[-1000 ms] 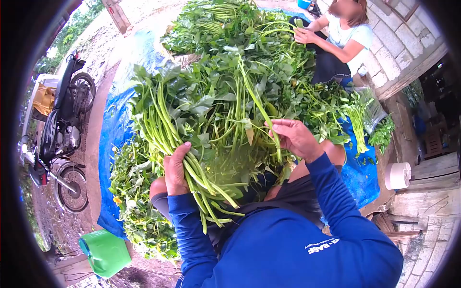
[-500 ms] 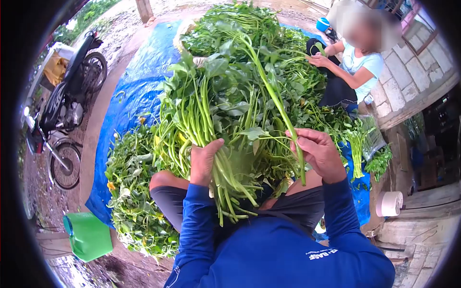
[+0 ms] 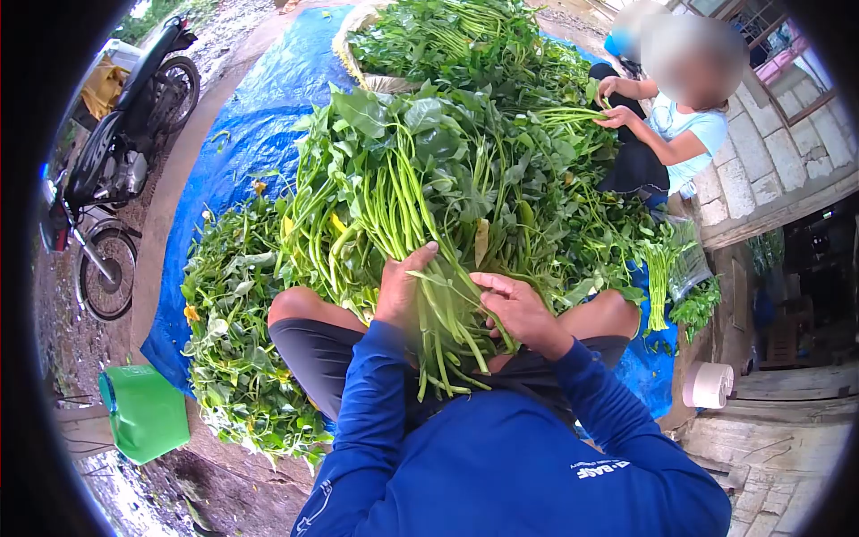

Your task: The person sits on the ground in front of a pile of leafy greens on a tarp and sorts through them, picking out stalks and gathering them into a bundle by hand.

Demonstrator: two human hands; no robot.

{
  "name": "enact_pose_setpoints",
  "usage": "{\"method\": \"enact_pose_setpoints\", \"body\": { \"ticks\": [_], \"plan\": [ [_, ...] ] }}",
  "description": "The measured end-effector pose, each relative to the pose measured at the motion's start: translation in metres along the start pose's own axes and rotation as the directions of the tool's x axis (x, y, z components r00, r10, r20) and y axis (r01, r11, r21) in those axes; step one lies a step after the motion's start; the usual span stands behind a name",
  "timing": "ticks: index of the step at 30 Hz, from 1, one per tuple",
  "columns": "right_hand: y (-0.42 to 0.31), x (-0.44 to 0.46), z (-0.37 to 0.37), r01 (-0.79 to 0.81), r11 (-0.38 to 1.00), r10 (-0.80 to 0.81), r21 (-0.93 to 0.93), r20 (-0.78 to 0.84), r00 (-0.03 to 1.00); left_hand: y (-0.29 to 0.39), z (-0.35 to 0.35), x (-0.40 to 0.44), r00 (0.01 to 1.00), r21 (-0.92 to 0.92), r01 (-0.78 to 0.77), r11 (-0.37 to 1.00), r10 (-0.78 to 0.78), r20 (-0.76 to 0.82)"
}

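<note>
My left hand [image 3: 403, 288] is closed round the middle of a bunch of water spinach [image 3: 394, 201]. Its leaves point away from me and the cut stem ends hang over my lap. At the bunch's right side, my right hand [image 3: 523, 313] pinches a long stalk of the same greens, laid along the other stems. Some of its fingertips are hidden behind the stalk. Beyond both hands lies a big heap of loose water spinach [image 3: 510, 179], with yellowed leaves here and there.
A blue tarp [image 3: 233, 152] lies beneath the greens. More cut greens [image 3: 242, 358] are piled by my left knee. Across the heap, a person [image 3: 680, 134] handles stems. Around us are a green container [image 3: 148, 412], a motorbike [image 3: 125, 152], a tied bunch [image 3: 658, 282] and a pale roll [image 3: 709, 383].
My right hand has moved left and slightly down, bringing the long stalk from upright and apart to against the bunch. My left hand and bunch have shifted a little right.
</note>
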State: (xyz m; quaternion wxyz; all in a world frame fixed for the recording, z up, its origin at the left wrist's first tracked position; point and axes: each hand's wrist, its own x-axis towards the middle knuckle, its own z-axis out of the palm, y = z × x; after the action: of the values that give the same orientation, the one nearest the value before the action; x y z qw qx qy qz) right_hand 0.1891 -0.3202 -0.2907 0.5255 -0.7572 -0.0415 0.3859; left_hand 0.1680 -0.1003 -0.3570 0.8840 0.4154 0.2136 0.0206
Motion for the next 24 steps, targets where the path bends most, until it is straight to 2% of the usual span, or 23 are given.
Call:
{"method": "enact_pose_setpoints", "body": {
  "ticks": [3,4,6,7,9,11,12,15,17,19,20,24],
  "plan": [
    [-0.002,0.002,0.010,0.014,1.000,-0.014,-0.015,0.025,1.000,0.024,0.015,-0.018,0.989,-0.042,0.148,0.988,-0.147,0.032],
    [-0.012,-0.003,0.013,0.063,0.998,-0.063,-0.020,0.028,0.998,0.012,0.009,-0.004,0.997,-0.046,0.073,0.996,-0.073,-0.002],
    [0.002,0.005,0.011,0.296,0.918,-0.307,-0.263,-0.003,0.952,-0.001,0.000,0.005,1.000,-0.031,0.018,0.999,-0.019,-0.016],
    [0.012,0.011,0.009,0.394,0.836,-0.425,-0.382,0.004,0.905,-0.001,0.002,0.005,1.000,-0.024,-0.010,1.000,0.010,-0.021],
    [0.015,0.021,0.009,0.306,0.905,-0.325,-0.296,-0.016,0.945,-0.002,0.003,0.003,0.998,-0.006,-0.033,0.999,0.032,-0.057],
    [0.004,0.017,0.002,0.148,0.942,-0.164,-0.300,-0.028,0.986,-0.001,-0.001,0.003,0.998,-0.009,-0.038,0.999,0.038,-0.054],
    [-0.007,0.011,0.005,0.043,0.978,-0.059,-0.204,-0.074,0.995,-0.003,0.001,0.005,0.994,-0.014,-0.069,0.997,0.068,-0.082],
    [0.000,0.019,0.004,0.091,0.996,-0.090,0.012,-0.080,0.993,-0.003,-0.001,0.004,0.995,0.014,-0.079,0.997,0.079,-0.066],
    [-0.007,0.016,-0.002,0.256,0.934,-0.222,0.248,-0.159,0.962,-0.002,-0.003,0.006,0.995,0.040,-0.073,0.997,0.076,-0.072],
    [-0.029,0.005,-0.012,0.379,0.879,-0.299,0.289,-0.284,0.911,-0.002,-0.005,0.005,0.995,0.049,-0.059,0.997,0.062,-0.078],
    [-0.031,0.004,-0.018,0.462,0.849,-0.364,0.256,-0.351,0.863,-0.001,-0.005,0.004,0.996,0.046,-0.050,0.998,0.054,-0.076],
    [-0.061,-0.013,-0.038,0.607,0.794,-0.509,0.017,-0.525,0.681,-0.005,-0.003,0.006,0.992,0.032,-0.073,0.997,0.076,-0.099]
  ]
}}
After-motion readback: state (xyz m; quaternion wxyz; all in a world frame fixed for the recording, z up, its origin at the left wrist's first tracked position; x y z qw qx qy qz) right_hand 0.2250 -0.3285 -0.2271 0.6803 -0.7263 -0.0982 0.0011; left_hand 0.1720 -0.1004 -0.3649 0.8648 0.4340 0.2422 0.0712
